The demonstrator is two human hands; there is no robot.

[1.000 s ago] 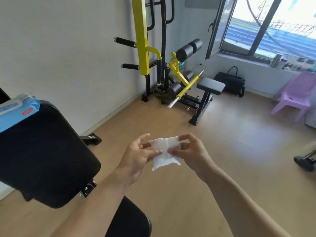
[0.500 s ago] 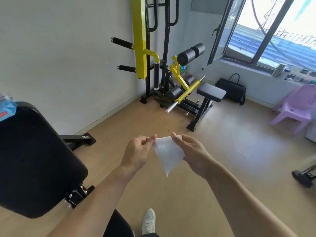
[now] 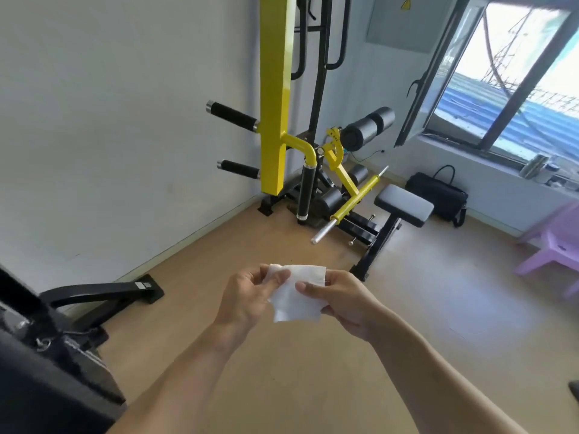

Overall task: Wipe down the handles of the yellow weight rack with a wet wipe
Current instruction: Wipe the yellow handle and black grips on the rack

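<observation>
A white wet wipe [image 3: 296,292] hangs spread between both hands above the wooden floor. My left hand [image 3: 247,296] pinches its left edge and my right hand [image 3: 341,297] pinches its right edge. The yellow weight rack [image 3: 275,95] stands ahead in the corner, well beyond the hands. Two black foam handles stick out to its left, an upper one [image 3: 232,115] and a lower one [image 3: 239,169]. A third black handle [image 3: 305,192] hangs upright from a yellow bend on the rack's right side.
A black padded bench [image 3: 404,205] with a yellow bar [image 3: 354,198] stands right of the rack. A black machine [image 3: 47,355] fills the lower left. A black bag [image 3: 438,195] and a purple plastic chair [image 3: 554,242] sit under the window.
The view has come closer to the rack and the black pad has slid out to the left. The wipe has been opened from a hanging triangle into a wider sheet between both hands.
</observation>
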